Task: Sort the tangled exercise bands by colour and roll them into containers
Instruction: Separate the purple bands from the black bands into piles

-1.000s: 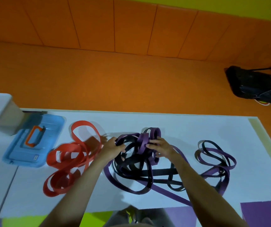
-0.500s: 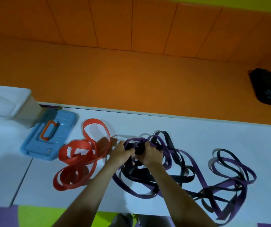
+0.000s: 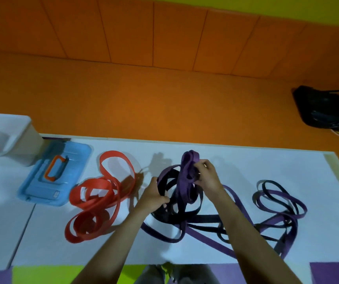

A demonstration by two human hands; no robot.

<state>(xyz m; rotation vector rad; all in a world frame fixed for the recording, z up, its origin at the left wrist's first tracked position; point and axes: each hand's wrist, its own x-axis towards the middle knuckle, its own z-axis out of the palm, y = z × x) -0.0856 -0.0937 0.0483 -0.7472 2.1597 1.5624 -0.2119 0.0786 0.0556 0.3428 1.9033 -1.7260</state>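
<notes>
We see the left hand (image 3: 154, 196) closed on the left side of the central tangle, its fingers curled round a few flat black rubber bands (image 3: 203, 218) where they rise off the table. The right hand (image 3: 207, 177) grips a bunched loop of wide purple rubber band (image 3: 189, 162), fingers curled over it. That loop stands up above the rest of the tangle, and its top is clear of the surface. The two hands sit near each other but apart, with knotted strands between them, the right one higher and farther from us. Both bare forearms come in from the lower edge and slant toward the middle.

Below the hands the black and purple strands lie crossed over one another on the white tabletop (image 3: 246, 167). A long purple strand runs off to the right into a second heap of narrower purple and black loops (image 3: 287, 215). A separate pile of wide red rubber bands (image 3: 101, 186) lies just left of the left hand, touching neither hand.

Farther left we see a light blue plastic lid with an orange handle (image 3: 41, 187) lying flat, and beside it a tall white plastic container (image 3: 27, 148) at the table's far left corner. A black bag (image 3: 326, 107) rests on the orange floor beyond.
</notes>
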